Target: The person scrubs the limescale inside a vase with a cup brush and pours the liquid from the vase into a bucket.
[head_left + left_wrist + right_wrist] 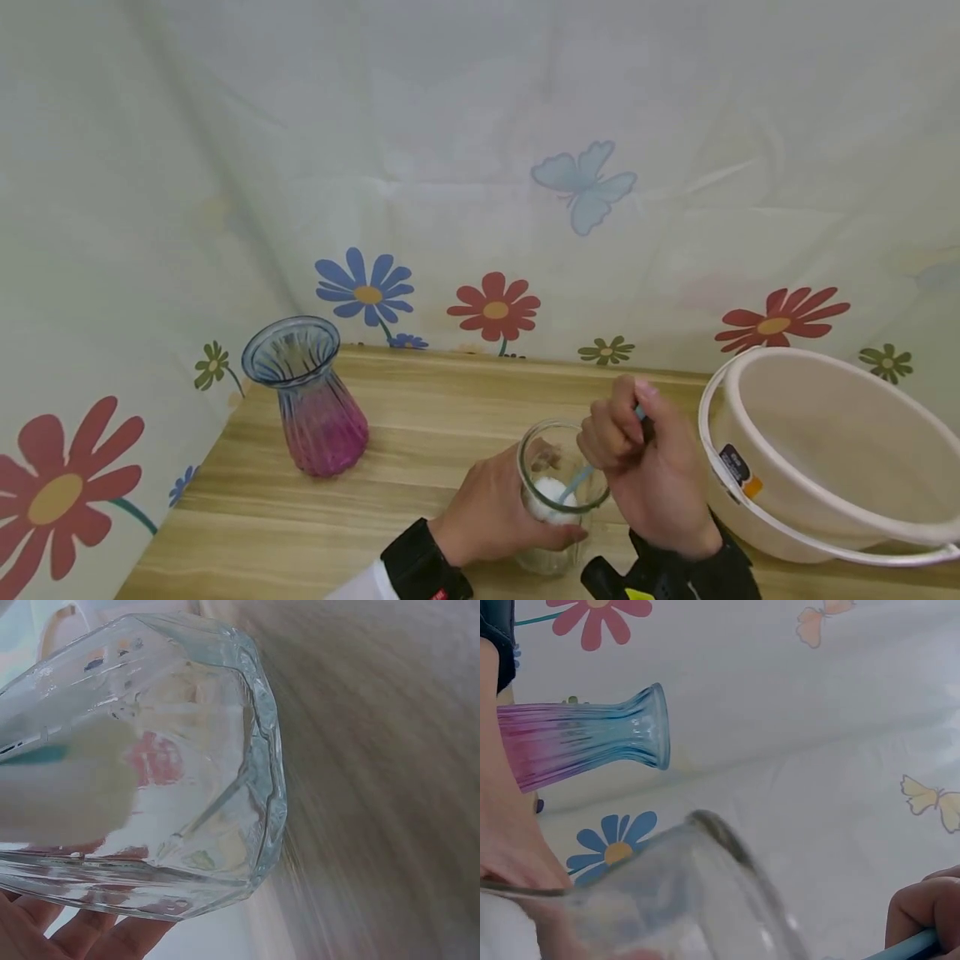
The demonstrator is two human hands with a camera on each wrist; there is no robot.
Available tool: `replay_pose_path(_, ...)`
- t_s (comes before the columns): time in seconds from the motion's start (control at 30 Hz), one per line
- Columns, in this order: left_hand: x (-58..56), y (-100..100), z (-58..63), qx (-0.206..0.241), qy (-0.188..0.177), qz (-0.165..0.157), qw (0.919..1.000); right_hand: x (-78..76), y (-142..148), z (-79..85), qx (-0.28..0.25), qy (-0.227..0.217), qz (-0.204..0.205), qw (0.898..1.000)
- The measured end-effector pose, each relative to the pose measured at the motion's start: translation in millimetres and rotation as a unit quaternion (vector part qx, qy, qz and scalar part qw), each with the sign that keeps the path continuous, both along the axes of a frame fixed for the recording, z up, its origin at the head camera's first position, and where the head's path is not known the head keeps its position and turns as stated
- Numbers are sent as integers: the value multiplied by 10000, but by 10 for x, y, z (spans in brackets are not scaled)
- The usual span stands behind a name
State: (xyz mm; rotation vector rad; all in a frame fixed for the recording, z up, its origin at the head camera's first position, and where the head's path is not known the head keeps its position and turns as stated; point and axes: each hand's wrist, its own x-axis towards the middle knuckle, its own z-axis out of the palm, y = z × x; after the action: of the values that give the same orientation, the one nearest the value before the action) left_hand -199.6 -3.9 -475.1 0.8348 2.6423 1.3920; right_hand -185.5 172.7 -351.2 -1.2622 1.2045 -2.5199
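Observation:
A clear glass vase (542, 560) with a round rim stands out at the front middle of the head view, and my left hand (491, 510) grips it round the side. Its thick angular base (259, 772) shows in the left wrist view, tilted above the wood. Inside the glass is the white, sponge-like head of a cup brush (550, 502). My right hand (652, 467), curled above the rim, holds the brush's thin blue handle (911, 947). The head's exact shape is blurred through the glass.
A ribbed blue-to-pink glass vase (322, 417) stands at the left on the wooden table (420, 400). To the right is a pale bucket (757, 450) with a white handle. A flower-print sheet (465, 150) hangs behind and at the left.

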Motion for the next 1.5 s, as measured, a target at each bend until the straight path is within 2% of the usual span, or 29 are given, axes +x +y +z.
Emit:
replay_pose_path(0.2,-20,-2,-11,201,-56,-138,9997,27,97,109,-1011,256,257,9942)
replay_pose_path(0.43,-12,-1,4,260,-109,-153,9995,58,137,138,-1364,-97,245,9903)
replay_pose_path(0.6,-14,5,6,253,-109,-159,9995,69,159,145,-1502,-131,259,9882)
replay_pose_path(0.93,-21,6,-7,175,12,-119,9998,86,60,130,-1255,47,279,9917)
replay_pose_path(1.13,-16,3,-3,143,-79,-62,9998,86,-3,111,-990,298,160,9945)
replay_pose_path(1.33,-10,4,1,55,-12,16,10000,75,-26,62,-720,240,63,9971)
replay_pose_path(1.5,-4,5,11,-148,-39,15,9999,75,-117,-62,-160,28,-325,9993)
